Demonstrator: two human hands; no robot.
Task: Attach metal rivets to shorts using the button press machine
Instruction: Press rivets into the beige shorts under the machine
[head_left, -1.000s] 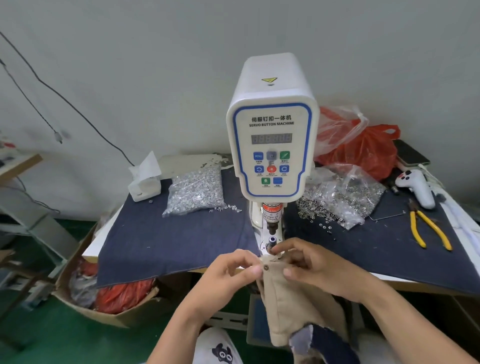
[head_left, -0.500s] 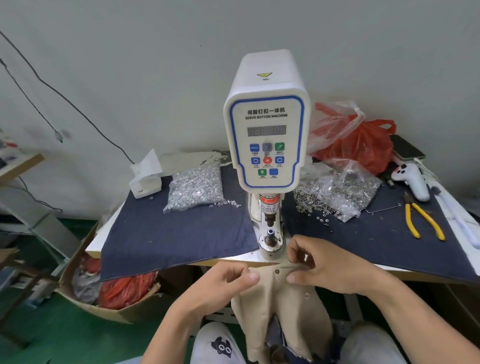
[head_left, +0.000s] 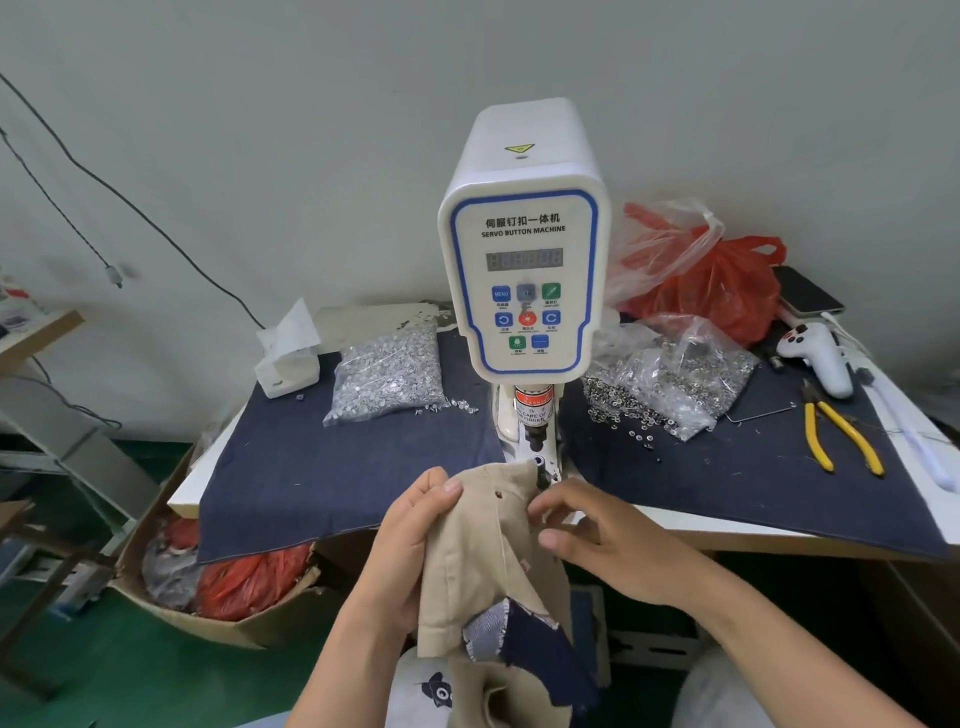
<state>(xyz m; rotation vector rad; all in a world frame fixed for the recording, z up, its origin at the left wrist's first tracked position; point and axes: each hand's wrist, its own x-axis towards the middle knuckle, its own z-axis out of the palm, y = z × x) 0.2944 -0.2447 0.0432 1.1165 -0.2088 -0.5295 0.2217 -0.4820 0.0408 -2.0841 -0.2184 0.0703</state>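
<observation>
Both hands' grip (head_left: 415, 525) on shorts (head_left: 483, 561)

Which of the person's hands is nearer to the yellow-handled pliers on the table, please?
The right hand is nearer: it pinches the beige shorts just left of and below the pliers. The left hand grips the shorts further left, beyond the right hand.
</observation>
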